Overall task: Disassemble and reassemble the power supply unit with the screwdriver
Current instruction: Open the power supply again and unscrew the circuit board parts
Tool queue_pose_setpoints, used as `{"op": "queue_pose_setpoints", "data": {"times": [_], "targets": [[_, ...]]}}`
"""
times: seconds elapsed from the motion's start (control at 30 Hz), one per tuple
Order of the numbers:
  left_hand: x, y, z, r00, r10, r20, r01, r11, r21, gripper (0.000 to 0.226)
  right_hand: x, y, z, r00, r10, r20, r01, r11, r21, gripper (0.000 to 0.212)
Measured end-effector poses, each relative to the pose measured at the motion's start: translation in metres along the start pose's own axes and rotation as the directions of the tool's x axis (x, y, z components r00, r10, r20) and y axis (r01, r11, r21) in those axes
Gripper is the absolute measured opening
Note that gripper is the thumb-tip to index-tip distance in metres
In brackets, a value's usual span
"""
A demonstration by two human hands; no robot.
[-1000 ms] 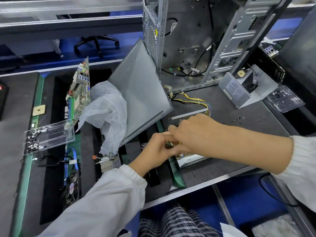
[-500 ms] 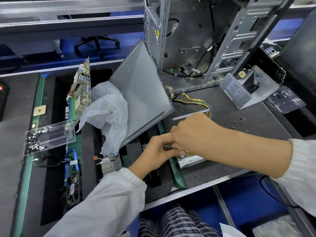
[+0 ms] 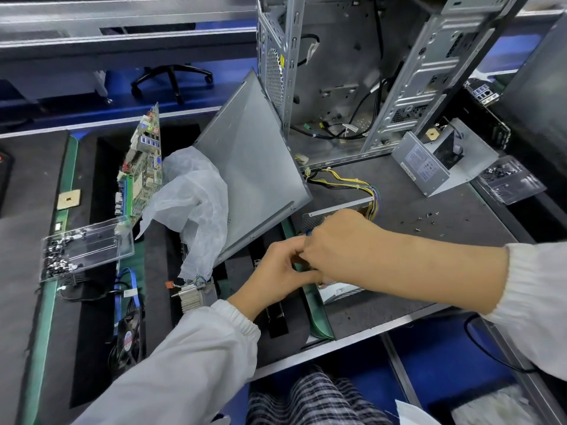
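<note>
Meeting mid-frame, both hands work over the power supply unit point(image 3: 331, 211); right hand point(image 3: 340, 240) covers it, left hand point(image 3: 276, 268) pinches at its left edge; right's hold: cannot tell.

left hand point(image 3: 277, 271) and right hand point(image 3: 334, 240) shifted slightly over the power supply unit point(image 3: 340, 289).

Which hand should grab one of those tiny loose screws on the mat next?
Probably the right hand. The loose screws lie on the mat to its right, nearer it. The left hand is on the far side of the power supply unit, with the right arm between.
</note>
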State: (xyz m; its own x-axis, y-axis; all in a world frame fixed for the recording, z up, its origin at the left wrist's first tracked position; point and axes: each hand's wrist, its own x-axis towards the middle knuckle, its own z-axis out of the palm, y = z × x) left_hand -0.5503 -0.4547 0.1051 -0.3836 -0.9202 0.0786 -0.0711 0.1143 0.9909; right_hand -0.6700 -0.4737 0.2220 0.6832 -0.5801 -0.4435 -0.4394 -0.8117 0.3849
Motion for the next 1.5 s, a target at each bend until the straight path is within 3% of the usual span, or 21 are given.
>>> {"op": "queue_pose_setpoints", "data": {"times": [0.1, 0.2, 0.33, 0.5, 0.6, 0.67, 0.73, 0.8, 0.93, 1.03, 1.2, 1.3, 1.33, 1.43, 1.5], "targets": [[0.001, 0.001, 0.003, 1.0, 0.007, -0.014, -0.007, 1.0, 0.016, 0.049, 0.001, 0.003, -0.001, 0.998, 0.064, 0.023, -0.066, 0.995, 0.07, 0.016], [0.004, 0.003, -0.006, 0.997, -0.042, 0.063, 0.043, 0.999, -0.015, 0.036, -0.001, 0.012, -0.005, 0.999, 0.008, 0.05, -0.015, 0.991, 0.131, 0.035], [0.008, 0.002, -0.009, 0.981, -0.088, 0.171, 0.097, 0.994, -0.045, 0.012, 0.001, 0.013, -0.007, 0.995, -0.033, 0.09, 0.03, 0.999, 0.033, 0.02], [0.006, 0.004, 0.008, 0.997, -0.055, 0.048, 0.058, 0.997, -0.051, 0.035, -0.008, 0.008, -0.002, 1.0, 0.008, -0.004, -0.008, 1.0, 0.002, 0.02], [0.011, 0.007, 0.0, 0.993, -0.079, 0.093, 0.084, 0.995, -0.051, 0.046, -0.017, 0.005, 0.0, 0.999, -0.026, -0.048, 0.021, 0.994, -0.104, 0.017], [0.014, 0.007, -0.004, 0.986, -0.094, 0.138, 0.097, 0.995, -0.013, 0.041, -0.018, 0.006, 0.002, 0.996, -0.056, -0.073, 0.041, 0.979, -0.198, 0.01], [0.016, 0.009, -0.005, 0.975, -0.099, 0.201, 0.102, 0.995, -0.001, 0.019, -0.013, 0.006, 0.011, 0.994, -0.104, 0.014, 0.105, 0.987, -0.123, 0.014], [0.018, 0.017, -0.005, 0.967, -0.093, 0.237, 0.1, 0.995, -0.018, 0.023, -0.008, 0.013, 0.013, 0.996, -0.058, 0.063, 0.061, 0.997, -0.051, 0.012], [0.026, 0.03, -0.005, 0.964, -0.112, 0.241, 0.116, 0.993, -0.004, 0.032, -0.019, 0.027, 0.02, 0.993, 0.116, -0.012, -0.113, 0.981, 0.157, 0.02], [0.044, 0.049, 0.007, 0.984, -0.039, 0.175, 0.04, 0.999, -0.002, 0.037, -0.057, 0.057, 0.029, 0.965, 0.259, -0.044, -0.222, 0.891, 0.396, 0.041], [0.097, 0.08, 0.068, 0.987, 0.031, 0.155, -0.046, 0.995, 0.091, 0.036, -0.11, 0.095, 0.072, 0.898, 0.435, 0.069, -0.389, 0.71, 0.587, 0.036], [0.133, 0.074, 0.105, 0.992, 0.124, -0.006, -0.11, 0.906, 0.409, 0.018, -0.138, 0.115, 0.121, 0.756, 0.632, 0.168, -0.534, 0.449, 0.716, 0.038], [0.145, 0.068, 0.115, 0.993, 0.119, 0.015, -0.109, 0.848, 0.518, 0.013, -0.148, 0.121, 0.139, 0.699, 0.683, 0.212, -0.563, 0.344, 0.751, 0.038], [0.174, 0.048, 0.148, 0.942, -0.15, 0.299, -0.133, 0.654, 0.745, 0.009, -0.169, 0.132, 0.187, 0.579, 0.742, 0.338, -0.602, 0.109, 0.791, 0.04], [0.187, 0.036, 0.169, 0.866, -0.294, 0.404, -0.198, 0.539, 0.818, 0.015, -0.174, 0.135, 0.208, 0.559, 0.731, 0.391, -0.614, 0.048, 0.788, 0.04]]}}
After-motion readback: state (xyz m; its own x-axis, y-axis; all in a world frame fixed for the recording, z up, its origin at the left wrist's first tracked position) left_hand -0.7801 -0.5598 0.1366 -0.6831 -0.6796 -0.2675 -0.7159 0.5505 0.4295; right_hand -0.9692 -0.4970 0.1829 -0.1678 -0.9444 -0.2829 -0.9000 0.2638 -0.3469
